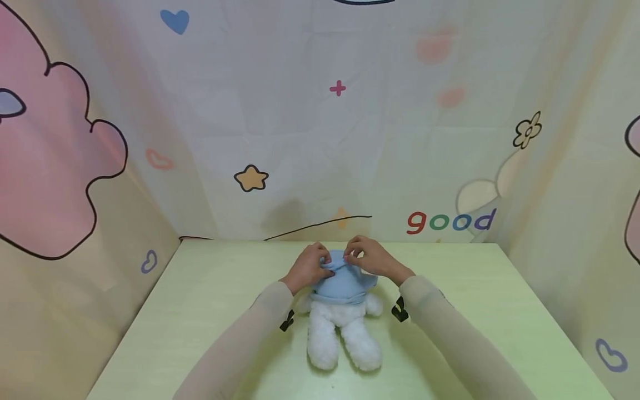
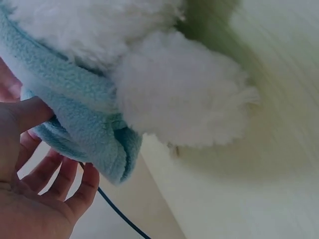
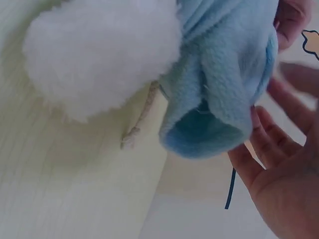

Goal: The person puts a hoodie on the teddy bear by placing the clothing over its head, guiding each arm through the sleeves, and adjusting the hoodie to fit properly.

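Note:
A white plush toy (image 1: 342, 333) lies on its back on the table, legs toward me. A light-blue fleece garment (image 1: 340, 289) covers its upper part, and the head is hidden beneath it. My left hand (image 1: 310, 266) pinches the cloth near the top on the left; in the left wrist view its thumb lies on the blue fleece (image 2: 75, 99), the other fingers beneath. On the other side, my right hand (image 1: 372, 256) pinches the garment's top edge between thumb and forefinger. An open sleeve (image 3: 207, 129) hangs beside the white furry arm (image 3: 104, 59) in the right wrist view.
The pale green table (image 1: 225, 294) runs back to a printed curtain (image 1: 300, 111), which also hangs along both sides. A thin tan cord-like piece (image 3: 139, 117) shows beside the toy's arm in the right wrist view.

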Demonstrator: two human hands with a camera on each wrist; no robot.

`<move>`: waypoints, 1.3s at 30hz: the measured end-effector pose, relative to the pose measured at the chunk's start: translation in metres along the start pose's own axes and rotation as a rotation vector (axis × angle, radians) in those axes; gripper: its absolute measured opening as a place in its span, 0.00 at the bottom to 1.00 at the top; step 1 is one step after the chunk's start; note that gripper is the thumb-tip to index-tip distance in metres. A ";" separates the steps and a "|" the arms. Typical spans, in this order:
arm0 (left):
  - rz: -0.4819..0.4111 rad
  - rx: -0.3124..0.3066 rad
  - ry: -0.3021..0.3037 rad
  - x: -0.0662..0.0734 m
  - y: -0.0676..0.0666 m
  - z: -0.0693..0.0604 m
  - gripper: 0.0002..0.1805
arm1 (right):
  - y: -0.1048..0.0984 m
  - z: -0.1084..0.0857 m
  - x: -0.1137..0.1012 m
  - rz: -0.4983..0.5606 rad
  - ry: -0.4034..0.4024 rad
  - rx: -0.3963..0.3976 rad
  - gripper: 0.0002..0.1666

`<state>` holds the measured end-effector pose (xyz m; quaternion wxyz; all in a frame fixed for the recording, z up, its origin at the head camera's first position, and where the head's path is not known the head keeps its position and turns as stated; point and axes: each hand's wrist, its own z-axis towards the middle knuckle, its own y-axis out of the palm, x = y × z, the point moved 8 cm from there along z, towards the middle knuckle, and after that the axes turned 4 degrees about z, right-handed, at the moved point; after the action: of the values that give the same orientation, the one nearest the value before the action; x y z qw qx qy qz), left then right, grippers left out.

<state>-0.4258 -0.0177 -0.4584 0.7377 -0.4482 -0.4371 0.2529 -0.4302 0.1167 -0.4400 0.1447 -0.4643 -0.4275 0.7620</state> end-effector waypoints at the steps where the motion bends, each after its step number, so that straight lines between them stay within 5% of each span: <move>1: -0.002 0.010 0.003 0.000 -0.001 0.000 0.13 | -0.001 0.000 0.000 0.001 -0.002 -0.003 0.12; 6: -0.038 0.023 -0.009 0.001 -0.002 -0.001 0.17 | 0.003 0.000 0.000 -0.048 -0.008 -0.053 0.19; 15: -0.118 -0.002 -0.043 0.000 0.006 -0.001 0.14 | 0.010 -0.002 -0.002 -0.116 -0.022 -0.010 0.13; 25: -0.061 0.054 -0.020 0.006 0.005 -0.004 0.13 | 0.013 -0.006 -0.003 -0.153 -0.022 0.085 0.13; 33: -0.017 0.070 -0.012 0.006 0.004 -0.004 0.15 | 0.020 -0.007 -0.003 -0.198 -0.044 0.043 0.26; 39: -0.047 0.044 -0.033 0.006 0.006 -0.002 0.17 | 0.019 -0.006 -0.006 -0.216 -0.021 0.035 0.18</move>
<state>-0.4216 -0.0109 -0.4620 0.7457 -0.4172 -0.4542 0.2523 -0.4188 0.1053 -0.4526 0.2295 -0.4047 -0.4633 0.7543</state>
